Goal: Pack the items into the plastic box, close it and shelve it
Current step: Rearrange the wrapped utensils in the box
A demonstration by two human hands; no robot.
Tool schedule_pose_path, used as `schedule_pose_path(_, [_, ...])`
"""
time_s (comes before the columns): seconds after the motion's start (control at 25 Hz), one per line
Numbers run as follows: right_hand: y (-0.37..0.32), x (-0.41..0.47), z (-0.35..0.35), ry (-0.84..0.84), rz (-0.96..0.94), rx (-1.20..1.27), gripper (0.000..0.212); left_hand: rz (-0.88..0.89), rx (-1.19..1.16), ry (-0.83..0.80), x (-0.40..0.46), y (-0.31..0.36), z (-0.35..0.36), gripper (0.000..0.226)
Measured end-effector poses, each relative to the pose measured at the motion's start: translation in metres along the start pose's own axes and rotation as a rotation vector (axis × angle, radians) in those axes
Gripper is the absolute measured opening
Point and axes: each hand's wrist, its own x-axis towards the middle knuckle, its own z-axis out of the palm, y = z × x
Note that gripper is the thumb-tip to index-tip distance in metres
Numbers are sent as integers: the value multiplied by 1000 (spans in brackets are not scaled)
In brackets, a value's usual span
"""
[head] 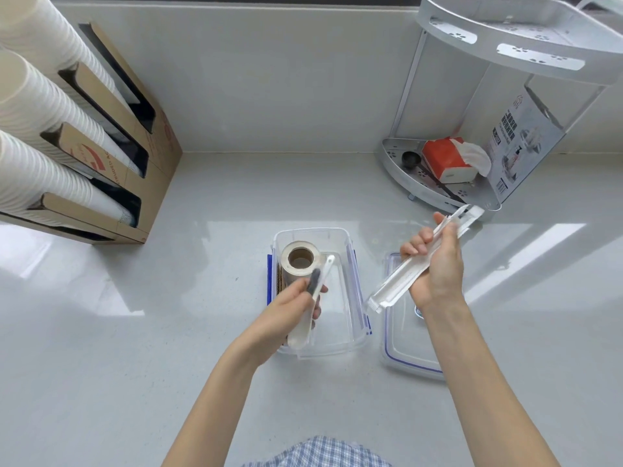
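Head view: left hand (296,306) grips a white utensil (315,298) over the open plastic box (350,288), which holds a tape roll (300,262). Right hand (435,261) clasps a long white sleeve (409,267) above the lid (401,352).

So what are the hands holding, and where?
The left hand grips a white tool around its middle. The right hand holds a long white packet near its middle.
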Motion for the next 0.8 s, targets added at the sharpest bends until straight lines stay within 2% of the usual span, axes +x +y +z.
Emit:
schedule_pose_path(0.08, [4,-3,7,-19,-48,-102,20,45,-202,76,7,6,7,23])
schedule_pose_path(0.12, [9,-6,12,-42,-66,-171,20,94,-229,122,10,8,13,18])
schedule_pose_path(0.32, [50,-21,15,-200,-253,-714,33,393,-148,421,26,0,40,25])
schedule_pose_path(0.4, [65,-25,1,-284,-258,-923,30,409,-54,394,30,-11,45,23])
schedule_pose_path(0.56, [72,-31,-19,-335,-112,-1122,20,395,18,339,30,-21,45,17])
schedule_pose_path(0.68, [62,-36,-22,-380,-257,-1209,26,412,237,349,30,-18,40,11])
schedule_pose_path(0.8, [54,-36,-29,-445,-358,-1268,11,499,518,376,31,-28,36,14])
